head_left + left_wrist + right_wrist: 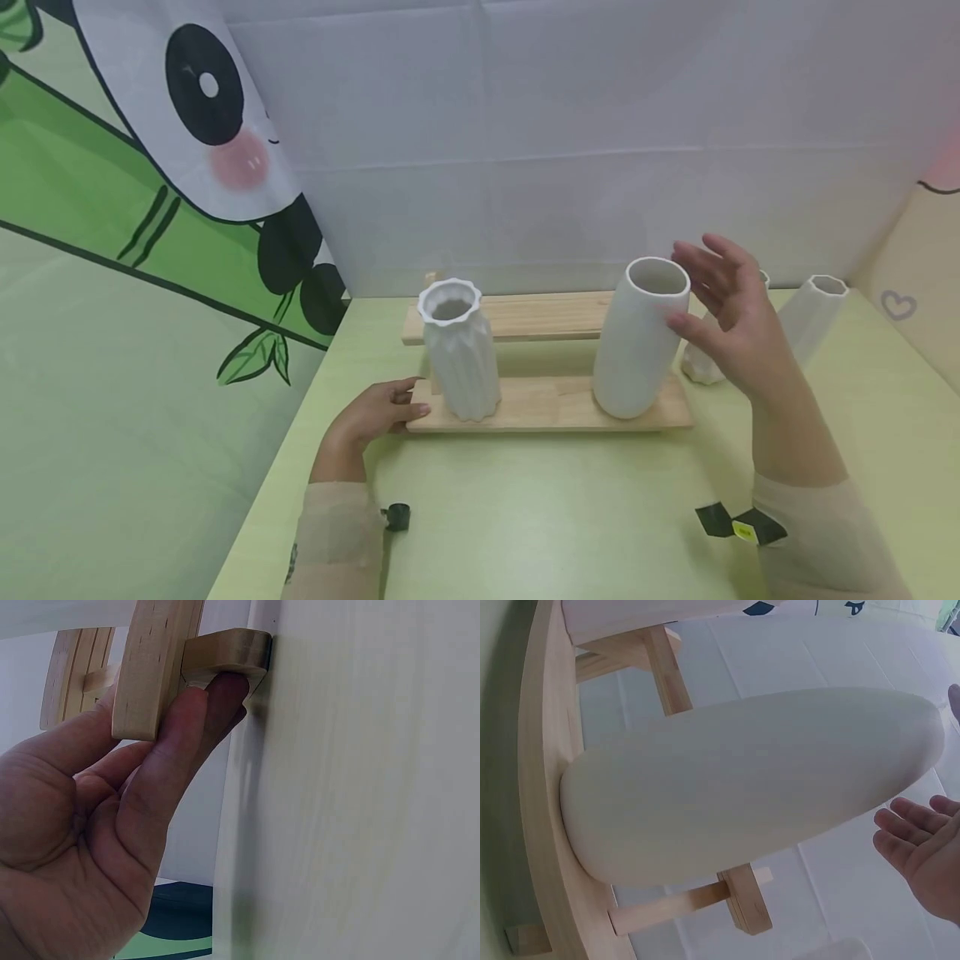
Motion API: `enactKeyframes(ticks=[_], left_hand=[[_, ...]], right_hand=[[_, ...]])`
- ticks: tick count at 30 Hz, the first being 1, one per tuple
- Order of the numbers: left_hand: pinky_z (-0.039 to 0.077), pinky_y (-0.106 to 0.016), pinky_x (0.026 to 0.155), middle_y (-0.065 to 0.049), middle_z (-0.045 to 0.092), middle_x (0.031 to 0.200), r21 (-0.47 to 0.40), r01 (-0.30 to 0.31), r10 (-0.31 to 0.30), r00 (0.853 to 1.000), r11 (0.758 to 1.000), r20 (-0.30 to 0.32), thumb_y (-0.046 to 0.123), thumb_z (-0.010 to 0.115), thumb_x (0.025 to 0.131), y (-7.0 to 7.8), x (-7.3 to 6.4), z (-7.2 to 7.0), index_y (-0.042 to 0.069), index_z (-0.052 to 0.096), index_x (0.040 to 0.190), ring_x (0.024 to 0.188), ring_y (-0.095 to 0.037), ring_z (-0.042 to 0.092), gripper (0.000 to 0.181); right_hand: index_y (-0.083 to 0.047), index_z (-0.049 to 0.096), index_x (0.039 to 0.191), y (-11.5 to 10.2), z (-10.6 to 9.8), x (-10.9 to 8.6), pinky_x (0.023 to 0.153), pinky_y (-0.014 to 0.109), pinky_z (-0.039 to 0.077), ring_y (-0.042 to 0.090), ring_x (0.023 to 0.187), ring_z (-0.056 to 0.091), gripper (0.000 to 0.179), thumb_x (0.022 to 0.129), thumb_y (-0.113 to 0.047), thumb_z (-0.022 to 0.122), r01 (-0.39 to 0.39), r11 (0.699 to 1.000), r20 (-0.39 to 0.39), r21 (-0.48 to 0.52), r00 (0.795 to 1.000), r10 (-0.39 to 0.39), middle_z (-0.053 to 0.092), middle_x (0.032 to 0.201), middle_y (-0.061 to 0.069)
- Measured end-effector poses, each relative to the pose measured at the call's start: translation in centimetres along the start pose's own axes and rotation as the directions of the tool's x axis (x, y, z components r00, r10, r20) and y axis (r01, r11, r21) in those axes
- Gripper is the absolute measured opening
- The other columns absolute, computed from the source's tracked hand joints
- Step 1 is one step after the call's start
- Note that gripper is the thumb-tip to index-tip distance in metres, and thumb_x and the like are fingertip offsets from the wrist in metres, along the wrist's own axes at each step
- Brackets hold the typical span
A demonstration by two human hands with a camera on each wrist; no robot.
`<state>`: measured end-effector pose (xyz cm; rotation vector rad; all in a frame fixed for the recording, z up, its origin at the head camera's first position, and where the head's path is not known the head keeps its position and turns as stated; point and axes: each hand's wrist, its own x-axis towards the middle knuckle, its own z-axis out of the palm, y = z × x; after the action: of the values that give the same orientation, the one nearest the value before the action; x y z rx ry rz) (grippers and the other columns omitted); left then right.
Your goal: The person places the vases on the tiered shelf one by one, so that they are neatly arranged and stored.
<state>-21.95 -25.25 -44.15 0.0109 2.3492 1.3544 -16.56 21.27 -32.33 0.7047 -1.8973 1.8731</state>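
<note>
One hand, the left hand (378,410), holds on tight to the left end of the wood rack (543,402), with its thumb on top of the front board. The right hand (731,321) is far from it, up at the rack's right end. Its fingers are spread and loose, just beside the smooth vase (636,350). I can't tell if its thumb touches. The smooth vase stands on the rack's front board, near the right end. The wavy vase (461,367) stands on the same board, near the left end. To the right of the rack are a bumpy vase (701,364), partly hidden, and a tall vase (813,317). The rack sits on a yellow-green table (540,517). Behind the rack hangs a white sheet (480,108). Left of the rack is a big panda picture (225,183).
</note>
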Motion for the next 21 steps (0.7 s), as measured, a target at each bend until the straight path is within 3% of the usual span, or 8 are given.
enactKeyframes(ticks=[8, 16, 21], left_hand=[[0.046, -0.046, 0.105, -0.015, 0.051, 0.146, -0.004, 0.015, -0.015, 1.0, 1.0, -0.007, 0.036, 0.077, 0.084, 0.0, 0.1, 0.0, 0.01, 0.034, 0.153, 0.118, -0.023, 0.063, 0.085], [0.046, -0.046, 0.105, -0.015, 0.05, 0.146, 0.004, 0.011, -0.011, 1.0, 1.0, -0.007, 0.036, 0.077, 0.084, 0.0, 0.0, -0.1, 0.009, 0.034, 0.153, 0.117, -0.022, 0.063, 0.086], [0.047, -0.044, 0.103, -0.015, 0.051, 0.146, -0.001, 0.007, -0.007, 1.0, 1.0, -0.002, 0.036, 0.077, 0.085, 0.0, -0.2, -0.1, 0.009, 0.034, 0.153, 0.116, -0.021, 0.064, 0.085]], right_hand=[[-0.003, 0.026, 0.149, 0.4, -2.5, -1.3, 0.114, 0.02, 0.032, 0.018, 0.137, 0.044, 0.08, 0.083, 0.016, 0.067, 0.105, 0.994, -0.019, 0.041, 0.994, -0.104, 0.047, 0.147, 0.013], [-0.004, 0.029, 0.148, -0.2, -4.8, -1.8, 0.114, 0.021, 0.032, 0.019, 0.134, 0.047, 0.078, 0.083, 0.017, 0.067, 0.091, 0.993, -0.138, 0.078, 0.987, -0.08, 0.051, 0.143, 0.014], [-0.006, 0.033, 0.146, -0.4, -6.5, -2.0, 0.117, 0.021, 0.026, 0.016, 0.136, 0.045, 0.074, 0.084, 0.013, 0.068, 0.052, 0.998, -0.254, 0.043, 0.966, -0.04, 0.053, 0.142, 0.009]])
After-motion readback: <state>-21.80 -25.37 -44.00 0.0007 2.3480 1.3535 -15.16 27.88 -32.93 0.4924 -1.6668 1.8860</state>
